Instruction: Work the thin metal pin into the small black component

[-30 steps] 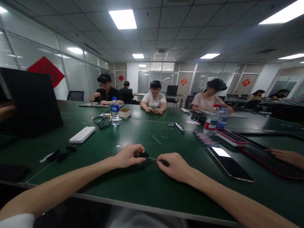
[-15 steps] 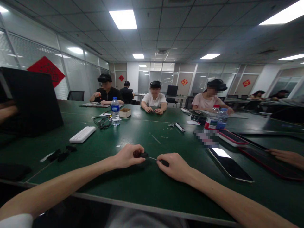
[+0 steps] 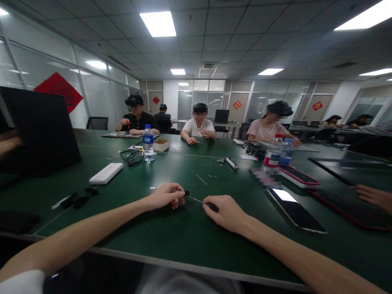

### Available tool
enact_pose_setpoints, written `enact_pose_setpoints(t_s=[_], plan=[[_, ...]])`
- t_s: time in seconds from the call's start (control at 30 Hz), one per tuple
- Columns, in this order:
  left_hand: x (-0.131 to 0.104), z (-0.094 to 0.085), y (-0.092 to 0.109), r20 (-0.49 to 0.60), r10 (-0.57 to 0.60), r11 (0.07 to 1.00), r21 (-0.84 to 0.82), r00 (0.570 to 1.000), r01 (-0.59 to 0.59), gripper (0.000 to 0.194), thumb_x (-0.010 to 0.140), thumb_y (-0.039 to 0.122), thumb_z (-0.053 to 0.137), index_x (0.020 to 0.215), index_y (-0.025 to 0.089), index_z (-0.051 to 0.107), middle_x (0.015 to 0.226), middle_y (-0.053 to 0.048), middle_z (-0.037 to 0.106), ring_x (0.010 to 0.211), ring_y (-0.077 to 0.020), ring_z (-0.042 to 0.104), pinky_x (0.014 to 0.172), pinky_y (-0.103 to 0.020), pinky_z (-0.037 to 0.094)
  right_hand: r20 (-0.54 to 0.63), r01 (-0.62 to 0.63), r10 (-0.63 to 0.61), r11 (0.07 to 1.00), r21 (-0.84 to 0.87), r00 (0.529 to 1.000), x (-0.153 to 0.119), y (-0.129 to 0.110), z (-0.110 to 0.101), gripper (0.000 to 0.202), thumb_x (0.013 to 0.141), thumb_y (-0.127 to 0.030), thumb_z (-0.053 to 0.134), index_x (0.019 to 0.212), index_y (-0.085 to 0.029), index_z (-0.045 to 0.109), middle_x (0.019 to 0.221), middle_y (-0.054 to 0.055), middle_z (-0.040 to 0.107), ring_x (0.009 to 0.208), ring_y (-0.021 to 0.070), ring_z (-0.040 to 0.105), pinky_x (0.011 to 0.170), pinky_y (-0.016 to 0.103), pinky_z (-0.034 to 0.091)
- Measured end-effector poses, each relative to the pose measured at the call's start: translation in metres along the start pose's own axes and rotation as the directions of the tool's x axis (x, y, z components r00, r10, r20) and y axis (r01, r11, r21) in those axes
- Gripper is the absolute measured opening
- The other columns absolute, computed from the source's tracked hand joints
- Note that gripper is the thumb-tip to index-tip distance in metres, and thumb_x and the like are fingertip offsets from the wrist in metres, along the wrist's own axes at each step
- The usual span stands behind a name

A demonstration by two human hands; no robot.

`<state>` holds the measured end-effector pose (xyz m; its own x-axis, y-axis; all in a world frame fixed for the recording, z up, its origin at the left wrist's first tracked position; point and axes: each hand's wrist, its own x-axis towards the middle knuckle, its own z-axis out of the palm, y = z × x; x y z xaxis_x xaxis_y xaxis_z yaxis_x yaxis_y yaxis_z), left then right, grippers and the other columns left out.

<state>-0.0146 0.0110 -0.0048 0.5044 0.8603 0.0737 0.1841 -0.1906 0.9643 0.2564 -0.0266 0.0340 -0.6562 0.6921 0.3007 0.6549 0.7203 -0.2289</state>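
My left hand (image 3: 168, 195) is just above the green table (image 3: 147, 241), pinching a small black piece (image 3: 186, 193) between thumb and fingers. Most of that piece is hidden, so its kind cannot be made out. To the right, my right hand (image 3: 226, 213) is closed round the dark handle of a thin screwdriver (image 3: 213, 206). Its slim metal shaft points left toward the black piece. Whether the tip touches the piece cannot be told.
A phone (image 3: 295, 210) lies right of my right hand, near a co-worker's hand (image 3: 373, 196). Left are a white power bank (image 3: 106, 173) and black pieces (image 3: 80, 200). Farther back stand a water bottle (image 3: 148, 143) and a small box (image 3: 161, 145). Co-workers sit around the table.
My left hand has turned and lifted slightly, its grip on the black piece shifted. My right hand has barely moved. At right, a co-worker has raised a dark panel.
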Motion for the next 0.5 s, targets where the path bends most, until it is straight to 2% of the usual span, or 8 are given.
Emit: enact_pose_setpoints(t_s=[0.23, 0.5], plan=[[-0.001, 0.003, 0.002, 0.031, 0.015, 1.0, 0.017, 0.999, -0.016, 0.045, 0.089, 0.053, 0.062, 0.107, 0.012, 0.059, 0.087, -0.009, 0.073, 0.058, -0.0125, 0.061, 0.052, -0.023, 0.048, 0.005, -0.005, 0.005, 1.0, 0.018, 1.0, 0.001, -0.002, -0.001, 0.03, 0.096, -0.036, 0.049, 0.101, -0.019, 0.074, 0.088, 0.005, 0.074, 0.074, 0.0175, 0.066, 0.07, 0.027, 0.048], [-0.004, 0.004, 0.01, 0.067, 0.043, 0.997, 0.059, 0.997, -0.047, 0.047, 0.093, 0.047, 0.058, 0.125, 0.013, 0.057, 0.087, -0.008, 0.073, 0.057, -0.0118, 0.061, 0.052, -0.022, 0.046, -0.02, -0.001, 0.001, 1.0, 0.005, 1.0, 0.0, -0.001, 0.001, 0.029, 0.096, -0.035, 0.049, 0.099, -0.019, 0.073, 0.086, 0.005, 0.074, 0.073, 0.0172, 0.066, 0.068, 0.026, 0.047]])
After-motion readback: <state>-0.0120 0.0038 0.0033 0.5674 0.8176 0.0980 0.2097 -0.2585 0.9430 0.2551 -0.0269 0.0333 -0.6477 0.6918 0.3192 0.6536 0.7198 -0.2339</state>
